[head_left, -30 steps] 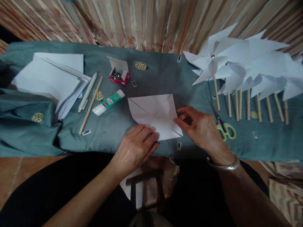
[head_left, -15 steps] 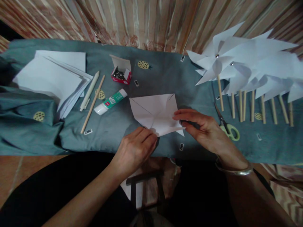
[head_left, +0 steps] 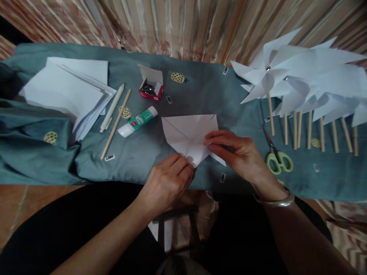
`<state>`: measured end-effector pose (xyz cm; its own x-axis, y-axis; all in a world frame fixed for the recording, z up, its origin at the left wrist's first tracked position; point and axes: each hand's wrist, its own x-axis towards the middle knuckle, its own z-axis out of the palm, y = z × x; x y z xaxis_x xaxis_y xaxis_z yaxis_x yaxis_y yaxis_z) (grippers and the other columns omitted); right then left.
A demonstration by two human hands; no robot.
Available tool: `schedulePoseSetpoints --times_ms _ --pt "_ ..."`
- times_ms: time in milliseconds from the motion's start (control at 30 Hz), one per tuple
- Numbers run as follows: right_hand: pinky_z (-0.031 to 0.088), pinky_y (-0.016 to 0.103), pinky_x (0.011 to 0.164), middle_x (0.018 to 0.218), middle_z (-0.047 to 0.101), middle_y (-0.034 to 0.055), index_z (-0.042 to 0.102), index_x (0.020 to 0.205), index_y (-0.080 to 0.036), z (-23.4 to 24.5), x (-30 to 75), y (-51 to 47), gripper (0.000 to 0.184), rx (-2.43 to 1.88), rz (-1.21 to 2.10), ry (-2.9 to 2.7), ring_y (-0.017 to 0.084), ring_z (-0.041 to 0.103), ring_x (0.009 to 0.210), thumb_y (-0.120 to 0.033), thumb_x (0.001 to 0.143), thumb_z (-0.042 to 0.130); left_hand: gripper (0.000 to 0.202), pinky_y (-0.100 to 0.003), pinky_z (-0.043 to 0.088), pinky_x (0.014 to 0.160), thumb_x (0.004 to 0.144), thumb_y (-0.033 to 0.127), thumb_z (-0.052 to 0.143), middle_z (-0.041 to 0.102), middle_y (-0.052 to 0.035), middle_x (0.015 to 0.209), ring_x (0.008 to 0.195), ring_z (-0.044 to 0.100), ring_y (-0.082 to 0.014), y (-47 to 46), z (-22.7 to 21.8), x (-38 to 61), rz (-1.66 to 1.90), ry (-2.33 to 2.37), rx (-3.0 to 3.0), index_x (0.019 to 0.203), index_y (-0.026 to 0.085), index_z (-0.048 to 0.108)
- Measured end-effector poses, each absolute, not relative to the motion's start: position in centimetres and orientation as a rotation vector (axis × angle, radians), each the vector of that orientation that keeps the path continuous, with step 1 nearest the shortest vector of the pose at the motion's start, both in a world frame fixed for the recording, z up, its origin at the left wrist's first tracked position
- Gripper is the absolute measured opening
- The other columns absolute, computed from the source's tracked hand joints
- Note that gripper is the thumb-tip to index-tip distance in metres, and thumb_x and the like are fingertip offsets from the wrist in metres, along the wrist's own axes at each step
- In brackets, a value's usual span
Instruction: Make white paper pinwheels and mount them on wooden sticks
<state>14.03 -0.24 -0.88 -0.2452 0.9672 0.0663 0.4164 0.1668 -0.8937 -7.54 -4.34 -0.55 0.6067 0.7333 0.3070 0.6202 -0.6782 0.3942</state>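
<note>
A long table [head_left: 200,95] has a blue-green cloth over it. Behind its far edge hangs a striped curtain [head_left: 183,26].

At the far right corner of the table lies a big bunch of white paper pinwheels [head_left: 301,76]. Their wooden sticks point at the near edge, side by side.

At the far left corner is a pile of white paper sheets [head_left: 63,91], a bit messy.

In the middle of the table, close to the near edge, lies one white paper square [head_left: 183,130]. It has cuts going in from its corners.

The right hand [head_left: 241,154] is at the right side of this square. Its fingers [head_left: 213,135] and thumb are closed on one pointy flap of the paper and hold it up over the middle of the square. The left hand [head_left: 166,181] is at the near corner of the square. Its fingers [head_left: 183,164] are bent and the tips touch the paper, but I cannot tell if they pinch it.

Green scissors [head_left: 276,156] lie just to the right of the right hand, near the pinwheel sticks.

Between the paper pile and the square lie a thin wooden stick [head_left: 116,124], a white pen [head_left: 112,108] and a glue stick [head_left: 139,121] with a green label. All three lie slanted, and the pen is closest to the pile.

A small red box [head_left: 151,89] sits open near the far edge, with shiny pins inside.

A silver bracelet [head_left: 275,201] is on the right wrist.
</note>
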Motion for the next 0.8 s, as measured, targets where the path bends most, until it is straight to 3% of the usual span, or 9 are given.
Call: schedulePoseSetpoints --times_ms 500,800 --pt "0.050 0.040 0.093 0.106 0.068 0.0074 0.068 0.085 -0.020 -1.3 11.6 -1.1 0.006 -1.352 0.610 -1.988 0.022 0.063 0.102 -0.018 0.088 0.063 0.011 -0.031 0.055 0.069 0.093 0.014 0.055 0.067 -0.0080 0.088 0.081 0.059 -0.0197 -4.6 -0.8 -7.7 0.631 1.069 2.585 0.095 0.010 0.064" --pt "0.050 0.042 0.094 0.109 0.066 0.0061 0.070 0.087 -0.023 -1.9 11.3 -1.1 0.011 -1.335 0.615 -1.971 0.022 0.061 0.105 -0.019 0.089 0.060 0.036 -0.036 0.058 0.078 0.093 0.012 0.050 0.069 -0.0108 0.102 0.088 0.061 -0.0204 -4.9 -1.1 -7.6 0.688 1.048 2.533 0.128 0.009 0.049"
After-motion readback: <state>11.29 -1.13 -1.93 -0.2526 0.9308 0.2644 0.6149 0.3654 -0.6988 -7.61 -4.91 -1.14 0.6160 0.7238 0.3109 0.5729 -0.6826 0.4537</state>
